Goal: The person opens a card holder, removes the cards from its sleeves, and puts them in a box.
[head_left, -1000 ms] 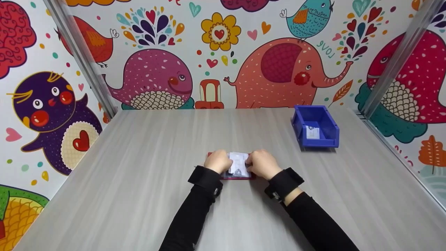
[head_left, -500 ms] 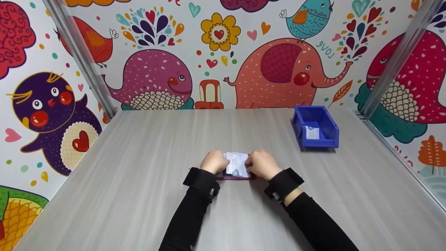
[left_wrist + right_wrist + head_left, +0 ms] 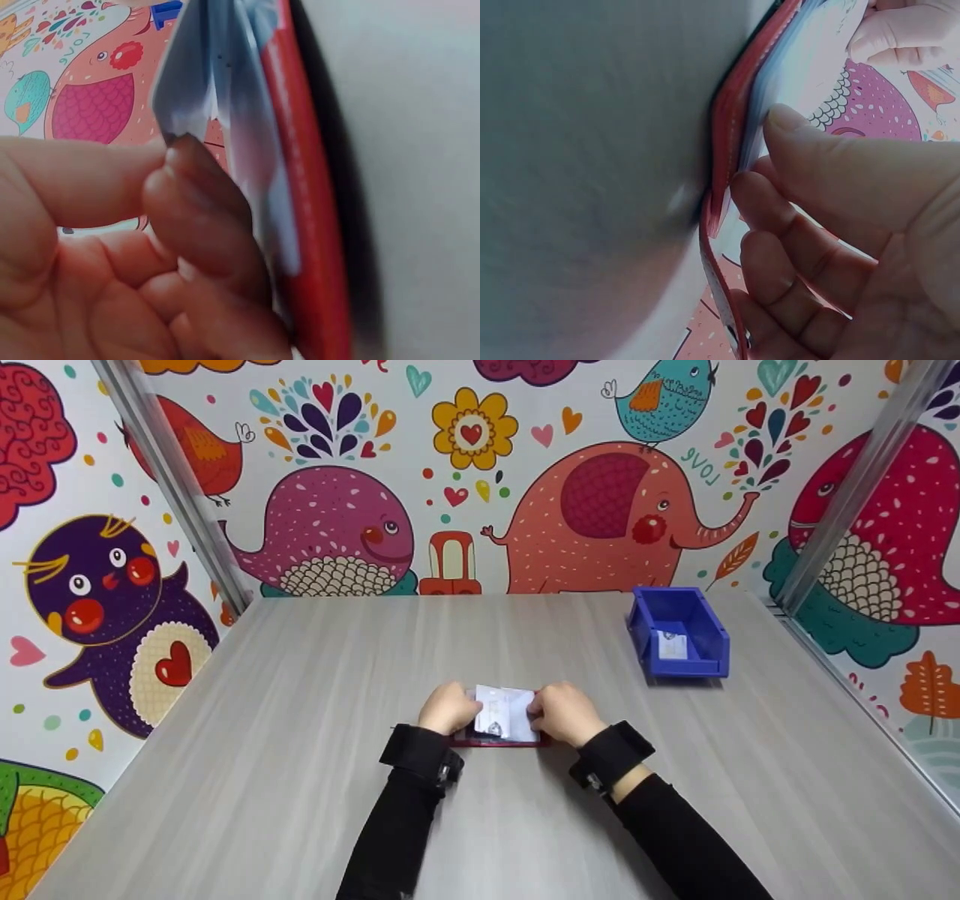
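A red card holder (image 3: 501, 744) with a stitched cover lies on the table under both hands, its clear sleeves (image 3: 759, 97) showing. My left hand (image 3: 450, 709) pinches the edge of a white card (image 3: 491, 712) with a dark emblem, between thumb and forefinger; in the left wrist view the card (image 3: 180, 82) stands lifted off the red cover (image 3: 300, 150). My right hand (image 3: 566, 714) grips the holder's right side, thumb on the sleeves and fingers curled at the red edge. A red strap (image 3: 718, 277) with a snap hangs off the holder beside those fingers.
At the back right stands a blue bin (image 3: 686, 667) with a white card (image 3: 672, 645) in it. A wall with printed animals (image 3: 330, 525) borders the back of the pale wood-grain table (image 3: 300, 675), and metal posts (image 3: 847, 495) rise at the corners.
My left hand has moved left with the white card, which has slid off to the left of the white piece beneath. The right hand has stayed on the holder's right side.
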`<state>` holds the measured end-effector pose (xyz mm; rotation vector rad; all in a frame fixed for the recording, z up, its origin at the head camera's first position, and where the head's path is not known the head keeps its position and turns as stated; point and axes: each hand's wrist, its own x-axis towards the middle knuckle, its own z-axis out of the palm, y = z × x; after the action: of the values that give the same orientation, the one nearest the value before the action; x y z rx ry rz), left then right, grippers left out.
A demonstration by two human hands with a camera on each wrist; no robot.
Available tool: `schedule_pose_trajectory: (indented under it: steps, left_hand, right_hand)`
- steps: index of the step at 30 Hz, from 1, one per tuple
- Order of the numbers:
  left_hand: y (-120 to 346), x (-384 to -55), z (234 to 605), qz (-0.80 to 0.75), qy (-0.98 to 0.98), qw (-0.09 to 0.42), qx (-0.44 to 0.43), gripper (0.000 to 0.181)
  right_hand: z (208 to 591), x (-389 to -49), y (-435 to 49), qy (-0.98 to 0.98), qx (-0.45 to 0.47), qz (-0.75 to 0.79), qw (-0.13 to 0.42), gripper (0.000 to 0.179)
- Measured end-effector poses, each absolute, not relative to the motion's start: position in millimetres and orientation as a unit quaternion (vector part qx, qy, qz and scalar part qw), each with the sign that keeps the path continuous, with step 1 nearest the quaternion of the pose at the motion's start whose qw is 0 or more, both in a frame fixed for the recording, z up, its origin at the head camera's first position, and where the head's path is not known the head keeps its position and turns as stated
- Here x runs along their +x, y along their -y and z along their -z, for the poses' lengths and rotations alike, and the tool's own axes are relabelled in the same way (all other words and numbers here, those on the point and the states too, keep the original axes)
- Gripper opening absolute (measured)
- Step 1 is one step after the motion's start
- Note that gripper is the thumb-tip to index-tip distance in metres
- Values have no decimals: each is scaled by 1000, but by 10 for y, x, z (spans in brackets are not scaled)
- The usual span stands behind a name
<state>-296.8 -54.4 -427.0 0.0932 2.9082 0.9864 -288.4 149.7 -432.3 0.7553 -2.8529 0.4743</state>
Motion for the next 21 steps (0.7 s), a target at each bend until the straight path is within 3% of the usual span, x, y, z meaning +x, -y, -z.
schedule_pose_trajectory:
  steps: [6, 10, 13, 15, 17, 21]
  left_hand:
    - [603, -2956, 4252, -336, -941, 43, 17, 33]
    - [635, -2954, 4235, -344, -938, 45, 12, 30]
    - [659, -2957, 4219, -346, -937, 42, 15, 18]
    - [675, -2958, 4203, -352, -935, 40, 15, 25]
    - [688, -2956, 4182, -364, -931, 40, 13, 33]
    - [703, -2943, 4146, -379, -925, 30, 18, 30]
  right_hand:
    - [4327, -2890, -1495, 951, 257, -157, 73, 29]
    - [4322, -2895, -1498, 950, 261, -157, 71, 33]
    - [4324, -2898, -1502, 950, 258, -162, 67, 34]
    - [4326, -2900, -1504, 951, 255, -165, 66, 34]
    - [4331, -2901, -1506, 951, 253, -167, 65, 33]
    - [4340, -2893, -1511, 952, 246, -170, 70, 23]
